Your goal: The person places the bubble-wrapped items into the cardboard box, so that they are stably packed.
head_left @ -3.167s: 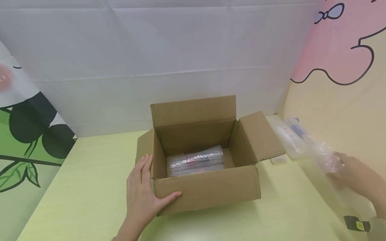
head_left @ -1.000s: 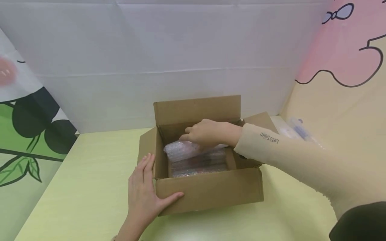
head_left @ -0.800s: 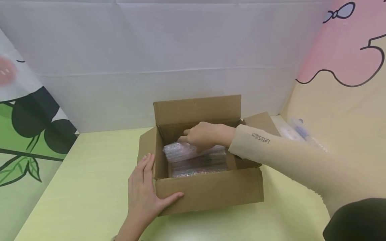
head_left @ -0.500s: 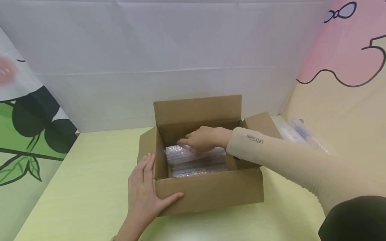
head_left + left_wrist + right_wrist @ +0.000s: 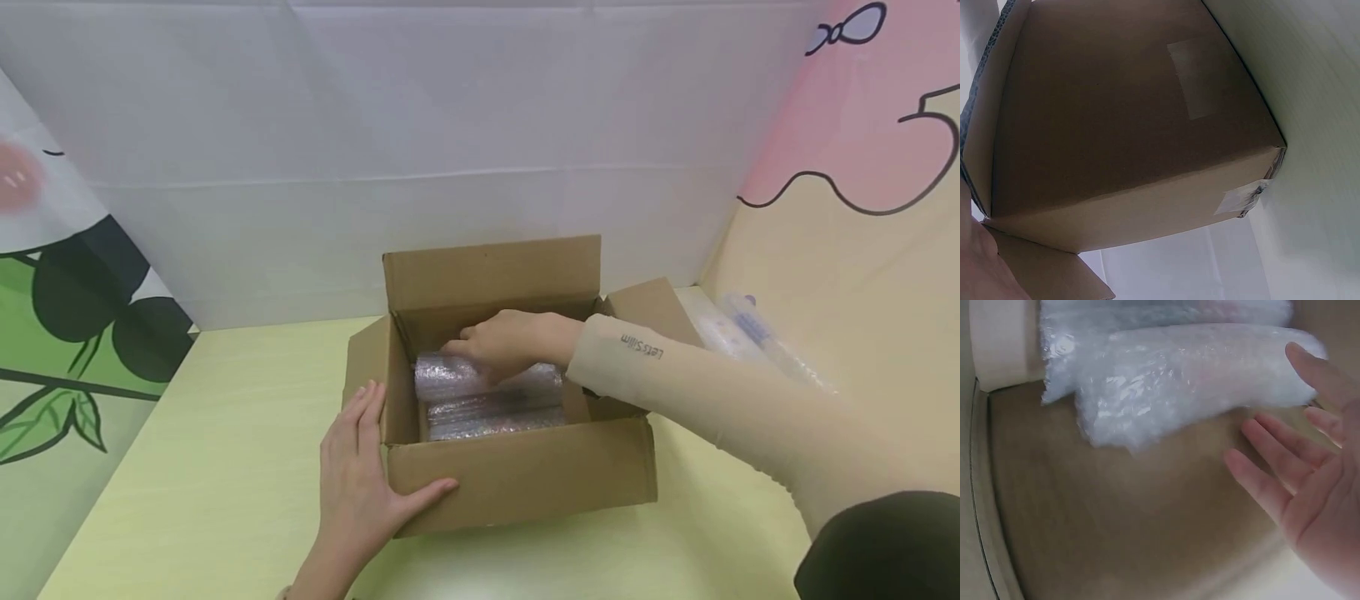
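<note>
A cardboard box [image 5: 521, 479] stands on the pale yellow table with its flaps spread. At its front left corner my left hand [image 5: 358, 479] rests, straight fingers along the left side and thumb on the front flap. My right hand [image 5: 510, 343] reaches inside over a bubble-wrapped package [image 5: 444, 379] at the back. In the right wrist view, the thumb overlaps that package [image 5: 1197, 375] while the other fingers lie spread below it, loosely extended. Other bubble-wrapped packages [image 5: 495, 427] lie in front of it, parallel. The left wrist view shows the box's taped outer wall [image 5: 1116, 112].
More clear-wrapped packages [image 5: 716, 325] lie on the table to the right, partly behind the right sleeve [image 5: 720, 400]. The right flap [image 5: 652, 308] sticks up beside the right forearm. A white cloth backdrop [image 5: 300, 208] stands behind the box.
My right hand has brought a wrapped package from the right into the box. Over the last second the package has gone down from a tilt to lying level. My left hand has stayed put.
</note>
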Available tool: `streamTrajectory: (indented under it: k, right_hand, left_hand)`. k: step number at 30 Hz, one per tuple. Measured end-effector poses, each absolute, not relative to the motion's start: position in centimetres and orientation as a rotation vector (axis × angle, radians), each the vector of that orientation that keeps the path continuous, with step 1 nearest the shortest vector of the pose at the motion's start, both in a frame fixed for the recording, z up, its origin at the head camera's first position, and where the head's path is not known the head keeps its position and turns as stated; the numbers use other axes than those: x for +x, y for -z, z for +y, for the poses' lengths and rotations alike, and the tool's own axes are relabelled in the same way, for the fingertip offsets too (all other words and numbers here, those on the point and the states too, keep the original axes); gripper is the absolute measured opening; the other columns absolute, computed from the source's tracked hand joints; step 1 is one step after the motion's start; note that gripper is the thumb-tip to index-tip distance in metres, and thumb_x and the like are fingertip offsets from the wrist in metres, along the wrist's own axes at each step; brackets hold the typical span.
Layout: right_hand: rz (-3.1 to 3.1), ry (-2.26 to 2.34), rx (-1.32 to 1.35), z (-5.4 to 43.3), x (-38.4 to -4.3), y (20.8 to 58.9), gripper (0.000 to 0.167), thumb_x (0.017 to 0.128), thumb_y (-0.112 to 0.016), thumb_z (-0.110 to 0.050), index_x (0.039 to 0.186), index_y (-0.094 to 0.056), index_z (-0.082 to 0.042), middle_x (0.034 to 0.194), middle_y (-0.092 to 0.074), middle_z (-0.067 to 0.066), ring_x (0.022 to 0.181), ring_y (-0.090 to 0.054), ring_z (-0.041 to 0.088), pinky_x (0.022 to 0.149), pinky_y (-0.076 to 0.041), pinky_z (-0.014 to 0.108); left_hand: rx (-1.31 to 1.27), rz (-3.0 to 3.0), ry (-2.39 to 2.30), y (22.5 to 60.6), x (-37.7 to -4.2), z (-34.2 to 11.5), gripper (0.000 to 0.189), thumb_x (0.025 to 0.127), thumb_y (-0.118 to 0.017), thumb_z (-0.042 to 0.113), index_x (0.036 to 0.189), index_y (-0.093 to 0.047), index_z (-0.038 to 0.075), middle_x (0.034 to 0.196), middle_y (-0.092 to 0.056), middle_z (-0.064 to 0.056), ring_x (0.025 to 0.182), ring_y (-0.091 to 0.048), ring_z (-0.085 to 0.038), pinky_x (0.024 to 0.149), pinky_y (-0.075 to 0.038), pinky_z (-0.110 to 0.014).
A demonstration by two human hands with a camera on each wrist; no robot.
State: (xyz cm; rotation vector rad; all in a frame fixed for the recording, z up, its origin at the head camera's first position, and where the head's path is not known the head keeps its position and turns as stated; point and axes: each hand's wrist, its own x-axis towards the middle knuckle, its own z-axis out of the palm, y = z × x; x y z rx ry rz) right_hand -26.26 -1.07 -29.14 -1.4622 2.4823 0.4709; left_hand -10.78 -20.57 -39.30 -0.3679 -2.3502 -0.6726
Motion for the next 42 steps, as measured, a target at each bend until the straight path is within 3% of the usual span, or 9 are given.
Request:
streamTrajectory:
  k: [8,16,22,28,34,42]
  right_hand:
    - [2.539,-0.27,-1.484,1.4,-24.9,25.1,0.067,0.091,-0.068,-0.028,0.149,-0.036,-0.018,0.133,-0.056,0.004,0.107,-0.064,0.017,0.087,-0.056,0.036]
    - [2.724,-0.07,-1.449,5.7,-23.8,20.4,0.067,0.09,-0.069,-0.023,0.148,-0.037,-0.017,0.14,-0.053,0.007,0.111,-0.063,0.025,0.088,-0.054,0.043]
    - [2.824,0.256,-1.355,9.9,-23.5,17.9,0.068,0.092,-0.066,-0.016,0.15,-0.032,-0.01,0.147,-0.046,0.013,0.13,-0.05,0.031,0.108,-0.041,0.049]
    - [3.01,0.451,-1.142,14.6,-23.0,15.6,0.069,0.095,-0.063,-0.021,0.153,-0.026,-0.023,0.141,-0.051,0.013,0.131,-0.049,0.031,0.102,-0.042,0.055]
    - [3.131,0.63,-0.928,18.8,-23.2,16.1,0.07,0.095,-0.063,-0.024,0.153,-0.025,-0.027,0.141,-0.052,0.014,0.128,-0.05,0.036,0.098,-0.043,0.058]
    - [3.159,0.741,-0.738,22.6,-24.4,20.5,0.068,0.095,-0.062,-0.022,0.153,-0.027,-0.017,0.136,-0.053,0.022,0.123,-0.052,0.043,0.098,-0.041,0.06]
  left_hand:
    - [-0.38,-2.345,0.66,39.1,-11.1,-20.4,0.121,0.068,-0.045,0.091,0.15,-0.03,0.002,0.147,-0.039,-0.019,0.136,-0.035,-0.035,0.106,-0.029,-0.056]
    - [-0.39,-2.313,0.65,39.3,-11.5,-20.6,0.12,0.07,-0.044,0.09,0.149,-0.03,0.001,0.146,-0.041,-0.02,0.133,-0.037,-0.036,0.104,-0.03,-0.058]
    - [-0.372,-2.34,0.659,39.4,-11.4,-21.1,0.122,0.067,-0.045,0.091,0.15,-0.03,0.002,0.146,-0.041,-0.018,0.134,-0.036,-0.036,0.104,-0.029,-0.058]
    - [-0.364,-2.329,0.642,39.4,-11.3,-21.5,0.122,0.068,-0.045,0.091,0.15,-0.03,0.002,0.145,-0.041,-0.019,0.133,-0.037,-0.037,0.104,-0.03,-0.058]
    - [-0.359,-2.334,0.653,39.5,-11.2,-21.7,0.12,0.069,-0.047,0.089,0.15,-0.03,0.002,0.146,-0.041,-0.019,0.134,-0.037,-0.036,0.104,-0.03,-0.057]
    - [-0.344,-2.368,0.675,39.2,-11.0,-21.7,0.123,0.067,-0.047,0.091,0.151,-0.028,0.003,0.148,-0.039,-0.019,0.136,-0.035,-0.036,0.107,-0.027,-0.056]
